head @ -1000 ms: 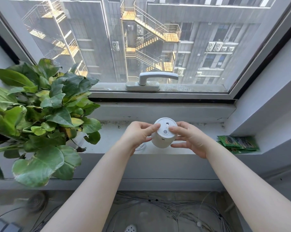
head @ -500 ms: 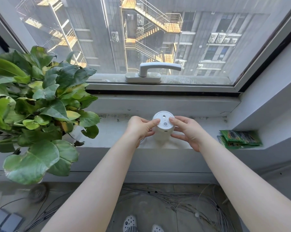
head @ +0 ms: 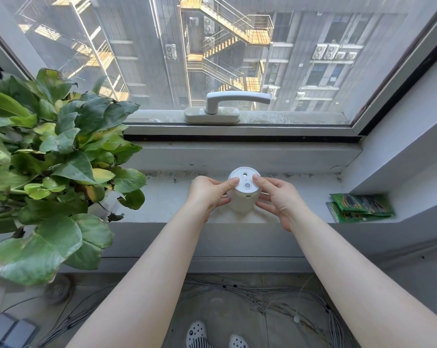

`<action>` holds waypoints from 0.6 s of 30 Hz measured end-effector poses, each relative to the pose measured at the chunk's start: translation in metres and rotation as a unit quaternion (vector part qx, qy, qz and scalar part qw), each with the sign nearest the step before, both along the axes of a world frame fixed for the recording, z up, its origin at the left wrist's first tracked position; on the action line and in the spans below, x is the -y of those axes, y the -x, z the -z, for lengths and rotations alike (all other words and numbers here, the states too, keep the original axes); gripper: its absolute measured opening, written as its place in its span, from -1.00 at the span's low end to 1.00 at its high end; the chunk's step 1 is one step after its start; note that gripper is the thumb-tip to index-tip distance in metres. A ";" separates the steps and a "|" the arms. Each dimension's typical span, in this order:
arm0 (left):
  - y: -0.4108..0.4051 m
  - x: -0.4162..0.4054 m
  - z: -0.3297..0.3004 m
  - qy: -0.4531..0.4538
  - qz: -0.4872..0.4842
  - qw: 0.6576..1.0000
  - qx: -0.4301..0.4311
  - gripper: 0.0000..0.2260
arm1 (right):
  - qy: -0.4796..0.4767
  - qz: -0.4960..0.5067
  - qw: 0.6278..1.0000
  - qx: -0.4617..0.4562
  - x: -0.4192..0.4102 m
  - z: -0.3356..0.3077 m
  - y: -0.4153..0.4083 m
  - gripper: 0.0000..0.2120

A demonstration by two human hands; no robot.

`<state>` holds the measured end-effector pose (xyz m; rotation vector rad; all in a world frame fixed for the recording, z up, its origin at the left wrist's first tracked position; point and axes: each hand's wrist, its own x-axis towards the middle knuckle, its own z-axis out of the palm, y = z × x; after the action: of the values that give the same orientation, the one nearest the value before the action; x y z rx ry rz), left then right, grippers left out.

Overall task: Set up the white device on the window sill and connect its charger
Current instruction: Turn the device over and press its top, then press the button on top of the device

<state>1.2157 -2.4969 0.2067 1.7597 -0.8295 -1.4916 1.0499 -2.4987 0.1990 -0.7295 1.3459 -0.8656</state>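
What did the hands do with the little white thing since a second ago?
Both hands, left hand and right hand, lowered the white device from a tilted hold just above the window sill until it sits upright on it. They haven't let go; fingers still rest on its top and sides. The plant and green packets stayed put.

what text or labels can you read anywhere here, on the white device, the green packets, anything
No text can be read anywhere in this view.
White device: only plain round marks on its top and a small slot on its side; no lettering shows.
Green packets: there is dark print on them, but it is too small and blurred to read.
Window handle: no marking visible.
Air conditioner units on the building outside: too far to make out any brand.
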 end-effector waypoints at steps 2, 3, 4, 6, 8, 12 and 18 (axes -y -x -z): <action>0.000 0.000 -0.001 -0.003 0.000 1.000 0.001 -0.45 | 0.001 0.000 1.000 0.000 0.000 0.000 0.000 -0.68; 0.000 -0.001 -0.002 -0.003 0.000 1.000 0.002 -0.46 | 0.002 0.000 1.000 0.002 -0.001 -0.001 -0.001 -0.69; 0.000 -0.001 -0.002 -0.003 -0.001 1.000 0.001 -0.47 | 0.003 0.000 1.000 0.004 -0.001 -0.001 -0.001 -0.71; 0.001 -0.003 -0.004 -0.004 -0.008 1.000 -0.011 -0.47 | 0.005 -0.001 1.000 0.009 -0.002 -0.001 -0.001 -0.76; 0.002 -0.003 -0.005 -0.005 -0.012 1.000 -0.014 -0.48 | 0.006 -0.002 1.000 0.008 -0.002 -0.002 -0.001 -0.79; 0.003 -0.004 -0.003 0.005 -0.020 1.000 -0.017 -0.46 | 0.004 -0.005 1.000 0.002 -0.002 -0.002 -0.001 -0.81; 0.003 -0.007 -0.004 0.005 -0.021 0.999 -0.024 -0.45 | 0.004 -0.005 1.000 0.004 -0.002 -0.001 -0.002 -0.84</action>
<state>1.2122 -2.4900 0.2105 1.7156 -0.7701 -1.4943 1.0516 -2.4964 0.1999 -0.7384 1.3312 -0.8661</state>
